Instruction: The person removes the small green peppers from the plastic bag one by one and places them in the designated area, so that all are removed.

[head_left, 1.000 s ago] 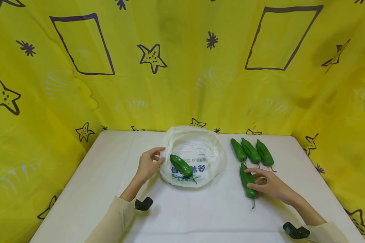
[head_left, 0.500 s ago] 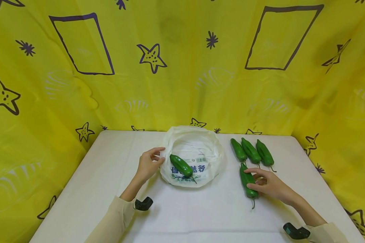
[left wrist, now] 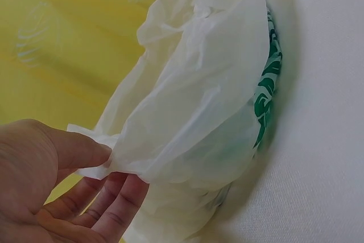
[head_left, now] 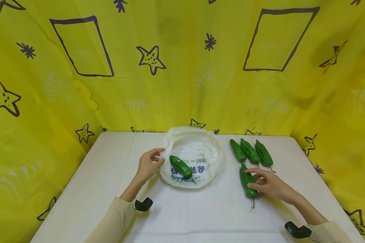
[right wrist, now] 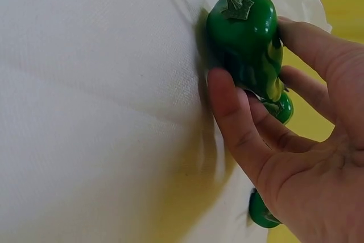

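A white plastic bag (head_left: 214,148) with blue and green print lies with its mouth spread wide on the table. One green pepper (head_left: 180,166) rests inside it, stem toward the near side. At the bag's left rim, my left hand (head_left: 149,164) pinches the thin plastic (left wrist: 187,101) between thumb and fingers. My right hand (head_left: 270,184) is at another green pepper (head_left: 246,180) lying right of the bag, stem toward me. In the right wrist view, thumb and fingers curl around this pepper (right wrist: 247,32) from both sides.
Behind the right hand's pepper, three more green peppers, a left one (head_left: 238,151), a middle one (head_left: 250,151) and a right one (head_left: 264,153), lie side by side. The white-covered table (head_left: 182,216) meets a yellow patterned curtain (head_left: 176,94) at the back and sides.
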Demonstrator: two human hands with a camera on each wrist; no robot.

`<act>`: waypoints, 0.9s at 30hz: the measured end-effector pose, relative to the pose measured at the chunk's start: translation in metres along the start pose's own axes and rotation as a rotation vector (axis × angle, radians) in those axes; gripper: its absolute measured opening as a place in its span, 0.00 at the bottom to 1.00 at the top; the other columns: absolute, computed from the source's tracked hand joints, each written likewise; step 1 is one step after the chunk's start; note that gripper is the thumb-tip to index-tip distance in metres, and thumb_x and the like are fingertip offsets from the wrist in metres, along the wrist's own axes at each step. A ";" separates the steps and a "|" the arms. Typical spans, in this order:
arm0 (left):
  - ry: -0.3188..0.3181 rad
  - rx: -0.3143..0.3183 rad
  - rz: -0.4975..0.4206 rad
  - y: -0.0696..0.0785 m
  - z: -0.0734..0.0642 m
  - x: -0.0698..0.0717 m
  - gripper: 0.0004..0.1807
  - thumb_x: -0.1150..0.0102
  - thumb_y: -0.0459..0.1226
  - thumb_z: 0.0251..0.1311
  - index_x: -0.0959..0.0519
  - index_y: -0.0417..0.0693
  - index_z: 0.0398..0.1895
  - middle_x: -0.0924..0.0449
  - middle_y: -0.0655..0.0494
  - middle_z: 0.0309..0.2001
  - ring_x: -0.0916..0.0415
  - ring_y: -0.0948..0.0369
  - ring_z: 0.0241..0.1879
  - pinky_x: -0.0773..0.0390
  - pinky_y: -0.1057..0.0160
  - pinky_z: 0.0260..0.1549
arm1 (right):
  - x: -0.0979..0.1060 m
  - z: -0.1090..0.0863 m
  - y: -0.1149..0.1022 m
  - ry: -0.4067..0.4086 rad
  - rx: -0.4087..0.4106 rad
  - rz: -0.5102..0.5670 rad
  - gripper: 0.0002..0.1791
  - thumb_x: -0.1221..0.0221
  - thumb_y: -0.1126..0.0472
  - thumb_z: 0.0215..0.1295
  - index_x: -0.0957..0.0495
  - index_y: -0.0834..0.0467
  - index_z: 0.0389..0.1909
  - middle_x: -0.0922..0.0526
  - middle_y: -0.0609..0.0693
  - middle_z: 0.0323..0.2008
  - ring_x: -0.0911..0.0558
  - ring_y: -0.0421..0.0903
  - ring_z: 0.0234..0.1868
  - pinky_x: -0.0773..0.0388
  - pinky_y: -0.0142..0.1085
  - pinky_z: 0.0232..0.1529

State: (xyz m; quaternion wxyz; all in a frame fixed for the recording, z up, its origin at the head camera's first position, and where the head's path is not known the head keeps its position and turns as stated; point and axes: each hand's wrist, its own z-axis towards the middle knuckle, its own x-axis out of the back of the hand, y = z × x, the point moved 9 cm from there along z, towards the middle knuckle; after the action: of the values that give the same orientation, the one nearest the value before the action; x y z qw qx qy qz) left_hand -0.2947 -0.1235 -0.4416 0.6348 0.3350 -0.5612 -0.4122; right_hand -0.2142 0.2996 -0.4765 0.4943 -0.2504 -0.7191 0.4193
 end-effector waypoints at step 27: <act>-0.006 0.006 -0.001 0.001 0.000 -0.001 0.20 0.33 0.26 0.61 0.16 0.43 0.57 0.18 0.44 0.45 0.19 0.55 0.38 0.20 0.68 0.29 | 0.020 -0.002 -0.036 -0.083 0.131 -0.239 0.32 0.33 0.57 0.69 0.31 0.65 0.69 0.22 0.68 0.54 0.14 0.53 0.43 0.17 0.38 0.33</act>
State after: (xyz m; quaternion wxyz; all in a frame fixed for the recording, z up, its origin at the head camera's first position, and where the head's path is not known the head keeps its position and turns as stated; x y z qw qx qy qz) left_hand -0.2945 -0.1219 -0.4409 0.6319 0.3357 -0.5642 -0.4119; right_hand -0.2184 0.2974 -0.4356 0.5259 -0.1125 -0.7347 0.4135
